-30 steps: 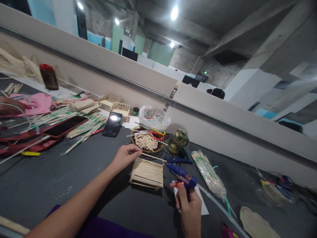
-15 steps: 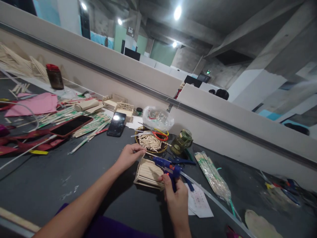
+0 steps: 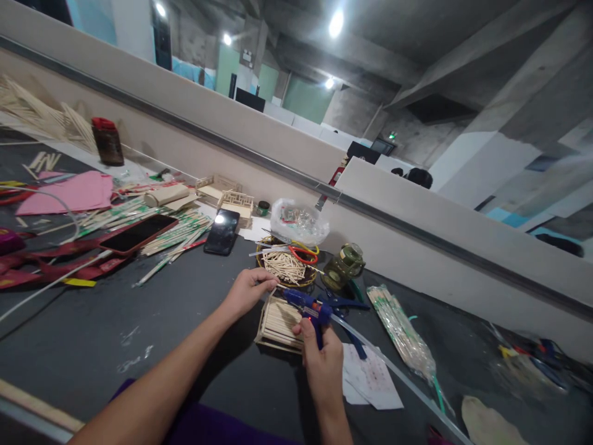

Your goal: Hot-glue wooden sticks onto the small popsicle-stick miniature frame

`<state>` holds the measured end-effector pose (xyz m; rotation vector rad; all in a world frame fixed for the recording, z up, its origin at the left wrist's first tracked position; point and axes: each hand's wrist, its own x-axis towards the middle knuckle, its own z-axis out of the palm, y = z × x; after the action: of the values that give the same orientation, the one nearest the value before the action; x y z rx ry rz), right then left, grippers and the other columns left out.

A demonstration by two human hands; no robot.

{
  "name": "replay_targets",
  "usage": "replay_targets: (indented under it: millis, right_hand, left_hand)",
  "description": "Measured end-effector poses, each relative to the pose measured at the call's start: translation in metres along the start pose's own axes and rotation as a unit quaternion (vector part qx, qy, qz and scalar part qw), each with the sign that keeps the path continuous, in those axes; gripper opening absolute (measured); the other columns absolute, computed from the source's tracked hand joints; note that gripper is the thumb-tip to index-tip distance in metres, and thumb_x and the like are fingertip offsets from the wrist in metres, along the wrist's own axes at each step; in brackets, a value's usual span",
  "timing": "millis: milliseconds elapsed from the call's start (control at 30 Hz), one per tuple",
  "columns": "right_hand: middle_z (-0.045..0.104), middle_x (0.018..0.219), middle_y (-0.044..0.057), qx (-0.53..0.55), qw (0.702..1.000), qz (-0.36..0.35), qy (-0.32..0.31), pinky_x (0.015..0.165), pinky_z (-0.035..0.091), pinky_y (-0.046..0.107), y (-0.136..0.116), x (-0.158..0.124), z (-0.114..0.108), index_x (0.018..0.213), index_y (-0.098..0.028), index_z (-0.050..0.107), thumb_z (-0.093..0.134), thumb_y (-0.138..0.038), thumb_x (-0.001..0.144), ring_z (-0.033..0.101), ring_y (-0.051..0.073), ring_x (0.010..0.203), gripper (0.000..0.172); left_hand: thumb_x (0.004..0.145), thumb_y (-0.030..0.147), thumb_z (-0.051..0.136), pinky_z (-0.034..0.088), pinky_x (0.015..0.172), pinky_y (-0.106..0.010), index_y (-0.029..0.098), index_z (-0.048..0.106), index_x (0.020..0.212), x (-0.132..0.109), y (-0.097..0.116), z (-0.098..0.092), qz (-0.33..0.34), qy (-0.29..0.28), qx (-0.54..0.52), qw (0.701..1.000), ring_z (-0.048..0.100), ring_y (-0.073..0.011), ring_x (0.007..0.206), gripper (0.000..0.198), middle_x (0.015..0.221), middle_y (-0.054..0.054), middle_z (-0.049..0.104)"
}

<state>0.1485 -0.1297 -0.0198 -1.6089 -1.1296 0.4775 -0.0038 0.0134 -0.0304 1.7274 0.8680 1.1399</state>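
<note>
My right hand (image 3: 319,352) is wrapped round the handle of a blue hot glue gun (image 3: 303,303), with a long clear glue stick (image 3: 389,364) trailing from its back. Between the thumb and fingers of my left hand (image 3: 252,290) is the end of a thin wooden stick (image 3: 281,286), beside the gun's nozzle. Below both lies a small frame of wooden sticks (image 3: 278,324) with a slatted face, partly covered by the gun and my right hand. Whether the nozzle touches the stick I cannot tell.
Behind my hands stands a basket of short sticks (image 3: 283,264), with a green jar (image 3: 343,267) to its right. Blue pliers (image 3: 347,303) lie by the gun. Bagged sticks (image 3: 401,330) and papers (image 3: 373,377) are to the right. Two phones (image 3: 222,232) rest at left.
The glue gun and my right hand have shifted slightly left, bringing the nozzle nearer my left fingers. My left hand keeps its pinch on the stick. The whole view has shifted a little.
</note>
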Motion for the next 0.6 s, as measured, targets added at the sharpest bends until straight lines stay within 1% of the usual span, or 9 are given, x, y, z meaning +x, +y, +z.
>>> replay_targets:
  millis: [200,300,367,467,600]
  right_hand:
    - [0.057,0.049,0.001,0.002,1.0,0.005,-0.006,0.045,0.039,0.024,0.0004,-0.0001,0.0021,0.084,-0.016,0.071,0.056,-0.059,0.083,0.055,0.018,0.05,0.045]
    - [0.059,0.053,0.001,-0.001,1.0,0.011,-0.013,0.048,0.041,0.024,0.0012,-0.0002,0.002,0.083,-0.017,0.07,0.056,-0.058,0.084,0.056,0.018,0.053,0.044]
    - [0.062,0.057,0.003,-0.003,1.0,0.008,-0.01,0.05,0.042,0.025,0.0014,0.0001,0.0018,0.086,-0.017,0.07,0.056,-0.058,0.084,0.058,0.019,0.057,0.044]
    - [0.068,0.068,0.006,-0.002,1.0,-0.003,-0.006,0.057,0.046,0.026,0.0006,0.0012,0.0016,0.092,-0.016,0.071,0.057,-0.057,0.084,0.062,0.021,0.066,0.044]
    - [0.074,0.093,0.01,-0.001,0.999,-0.013,-0.029,0.074,0.049,0.029,-0.0002,0.003,0.0011,0.104,-0.015,0.069,0.054,-0.055,0.087,0.066,0.024,0.088,0.046]
  left_hand:
    - [0.077,0.029,0.063,0.047,0.07,-0.029,0.017,0.076,0.076,0.0003,-0.0006,0.0001,0.005,-0.005,0.0,1.0,0.065,-0.019,0.075,0.018,0.079,-0.006,0.073]
    - [0.077,0.029,0.063,0.047,0.071,-0.029,0.018,0.076,0.077,0.0002,0.0003,-0.0002,0.007,-0.006,-0.003,1.0,0.065,-0.0191,0.075,0.017,0.079,-0.006,0.073]
    - [0.077,0.028,0.064,0.047,0.071,-0.029,0.018,0.076,0.077,0.0003,0.0013,-0.0003,0.008,-0.007,-0.005,1.0,0.065,-0.0193,0.076,0.017,0.079,-0.006,0.073]
    - [0.077,0.028,0.063,0.047,0.07,-0.029,0.017,0.076,0.076,0.0006,0.0019,0.0,0.007,-0.01,-0.01,1.0,0.064,-0.019,0.075,0.017,0.079,-0.006,0.073]
    - [0.077,0.029,0.063,0.046,0.069,-0.029,0.017,0.076,0.076,0.0009,0.0003,0.0008,0.002,-0.011,-0.011,1.0,0.063,-0.0183,0.073,0.018,0.078,-0.006,0.072]
